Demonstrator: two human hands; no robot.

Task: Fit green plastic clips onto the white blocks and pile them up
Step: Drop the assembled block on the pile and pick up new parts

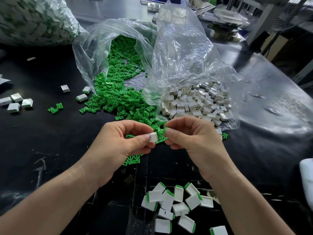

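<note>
My left hand (125, 141) pinches a small white block (153, 137) between thumb and fingers. My right hand (191, 136) holds a green clip (164, 130) at its fingertips, a short gap from the block. Behind the hands a heap of loose green clips (116, 92) spills out of a clear plastic bag (105, 48). To the right, white blocks (194, 102) lie heaped in a second clear bag (186, 53). Near the front edge sits a pile of white blocks fitted with green clips (176, 204).
The black table (42, 136) carries several stray white blocks at the left (18, 102) and a pair of green clips (55, 108). A big full bag (33, 19) stands at the far left. A white object (307, 177) sits at the right edge.
</note>
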